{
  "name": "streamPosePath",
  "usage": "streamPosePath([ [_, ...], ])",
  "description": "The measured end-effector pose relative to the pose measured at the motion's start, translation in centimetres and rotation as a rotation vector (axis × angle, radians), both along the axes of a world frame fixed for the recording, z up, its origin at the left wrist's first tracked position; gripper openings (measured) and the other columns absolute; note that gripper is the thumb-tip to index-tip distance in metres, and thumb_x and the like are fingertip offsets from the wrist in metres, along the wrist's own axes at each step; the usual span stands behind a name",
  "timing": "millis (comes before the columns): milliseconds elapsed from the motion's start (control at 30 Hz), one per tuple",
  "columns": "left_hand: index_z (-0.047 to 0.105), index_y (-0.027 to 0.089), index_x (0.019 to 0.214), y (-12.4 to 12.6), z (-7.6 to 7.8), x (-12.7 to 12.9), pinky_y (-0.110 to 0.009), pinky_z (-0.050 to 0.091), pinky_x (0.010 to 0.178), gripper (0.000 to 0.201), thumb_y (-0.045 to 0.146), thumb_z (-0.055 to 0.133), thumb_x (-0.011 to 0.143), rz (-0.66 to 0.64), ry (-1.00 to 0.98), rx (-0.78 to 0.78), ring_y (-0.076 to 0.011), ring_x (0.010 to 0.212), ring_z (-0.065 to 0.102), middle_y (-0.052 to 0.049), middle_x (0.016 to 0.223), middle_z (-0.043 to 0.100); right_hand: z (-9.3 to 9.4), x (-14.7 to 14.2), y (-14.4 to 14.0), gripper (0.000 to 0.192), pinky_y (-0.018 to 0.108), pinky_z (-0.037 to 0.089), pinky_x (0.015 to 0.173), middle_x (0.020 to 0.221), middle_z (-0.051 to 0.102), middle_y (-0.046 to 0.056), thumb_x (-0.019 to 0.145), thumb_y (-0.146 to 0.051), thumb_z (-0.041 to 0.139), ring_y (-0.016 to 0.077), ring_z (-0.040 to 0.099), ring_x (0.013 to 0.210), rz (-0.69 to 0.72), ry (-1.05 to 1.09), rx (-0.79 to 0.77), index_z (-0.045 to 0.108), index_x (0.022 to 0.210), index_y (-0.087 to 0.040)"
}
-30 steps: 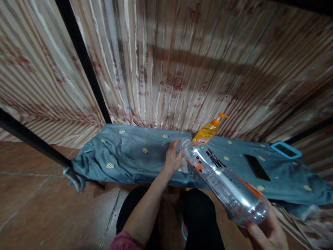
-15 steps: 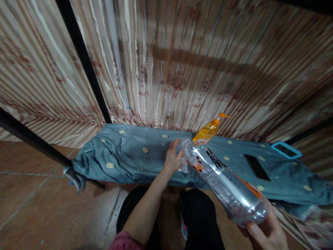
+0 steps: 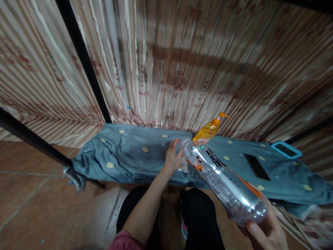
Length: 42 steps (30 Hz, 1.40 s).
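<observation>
A large clear plastic bottle [image 3: 226,184] with a silver and orange label lies slantwise between my two hands, above the bench. My right hand [image 3: 270,225] is wrapped round its base, thumb on the near side. At the bottle's mouth, my left hand [image 3: 172,158] is closed round a small clear plastic piece [image 3: 179,147]; its exact kind I cannot make out. Just behind the bottle's neck stands an orange pump bottle [image 3: 207,131] with yellow liquid, its lower part partly hidden. Something white, like a tissue [image 3: 184,166], shows beneath my left hand.
The long bench is covered with a blue-grey cloth [image 3: 135,163] with yellow prints. To the right lie a dark phone [image 3: 257,167] and a blue-framed object [image 3: 286,150]. Black metal poles [image 3: 85,66] and a striped curtain [image 3: 166,69] stand behind. My knees [image 3: 200,215] are below the bench's front edge.
</observation>
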<state>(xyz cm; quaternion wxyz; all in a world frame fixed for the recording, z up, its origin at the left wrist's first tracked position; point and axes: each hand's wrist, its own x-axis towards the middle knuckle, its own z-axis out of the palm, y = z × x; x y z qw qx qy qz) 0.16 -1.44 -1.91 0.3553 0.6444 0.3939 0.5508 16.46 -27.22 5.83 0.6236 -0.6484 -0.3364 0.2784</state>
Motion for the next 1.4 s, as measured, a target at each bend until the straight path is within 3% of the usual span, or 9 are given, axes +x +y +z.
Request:
streamPosePath([
  [300, 0.067, 0.022, 0.131, 0.0, -0.2, -0.1, -0.054, 0.051, 0.123, 0.037, 0.030, 0.067, 0.095, -0.003, 0.001, -0.013, -0.0309, 0.134, 0.069, -0.013, 0.140, 0.074, -0.2, 0.3, 0.0, 0.077, 0.046, 0.042, 0.126, 0.167, 0.053, 0.010, 0.087, -0.060, 0.083, 0.0397, 0.045, 0.158, 0.021, -0.048, 0.010, 0.057, 0.153, -0.030],
  [533, 0.068, 0.022, 0.130, 0.2, -0.5, 0.1, -0.054, 0.052, 0.122, 0.037, 0.031, 0.067, 0.095, 0.010, -0.020, -0.003, -0.0313, 0.133, 0.069, -0.014, 0.139, 0.074, -0.1, 0.0, 0.2, 0.082, 0.047, 0.036, 0.129, 0.166, 0.056, 0.008, 0.077, -0.063, 0.090, 0.0408, 0.044, 0.158, -0.022, 0.005, 0.010, 0.063, 0.149, -0.034],
  [733, 0.067, 0.020, 0.131, 0.1, -0.4, 0.1, -0.054, 0.052, 0.123, 0.038, 0.032, 0.066, 0.095, 0.004, -0.010, -0.001, -0.0322, 0.134, 0.069, -0.016, 0.140, 0.073, -0.5, 0.7, -0.1, 0.079, 0.043, 0.053, 0.116, 0.165, 0.056, 0.011, 0.085, -0.060, 0.085, 0.0412, 0.048, 0.156, 0.025, -0.056, 0.016, 0.059, 0.152, -0.030],
  [967, 0.067, 0.022, 0.131, 0.1, -0.3, 0.0, -0.053, 0.053, 0.122, 0.037, 0.030, 0.066, 0.094, 0.003, -0.002, -0.006, -0.0311, 0.133, 0.069, -0.014, 0.140, 0.074, -0.5, 0.6, -0.1, 0.079, 0.048, 0.038, 0.128, 0.167, 0.054, 0.010, 0.084, -0.063, 0.084, 0.0408, 0.044, 0.158, 0.009, -0.050, 0.006, 0.059, 0.151, -0.031],
  [1267, 0.066, 0.021, 0.132, 0.1, -0.5, 0.0, -0.054, 0.052, 0.123, 0.039, 0.030, 0.065, 0.095, -0.003, -0.003, 0.010, -0.0312, 0.133, 0.069, -0.014, 0.140, 0.074, -1.1, 1.3, -0.2, 0.075, 0.043, 0.058, 0.109, 0.165, 0.056, 0.010, 0.086, -0.058, 0.084, 0.0415, 0.047, 0.156, 0.040, -0.077, 0.026, 0.059, 0.153, -0.032],
  [1400, 0.066, 0.020, 0.132, 0.2, -0.6, 0.1, -0.053, 0.052, 0.122, 0.039, 0.030, 0.066, 0.094, 0.002, -0.007, 0.014, -0.0314, 0.133, 0.069, -0.015, 0.139, 0.074, -0.4, 0.7, -0.2, 0.081, 0.041, 0.050, 0.118, 0.166, 0.054, 0.009, 0.085, -0.060, 0.085, 0.0394, 0.046, 0.157, 0.037, -0.051, -0.012, 0.056, 0.155, -0.030],
])
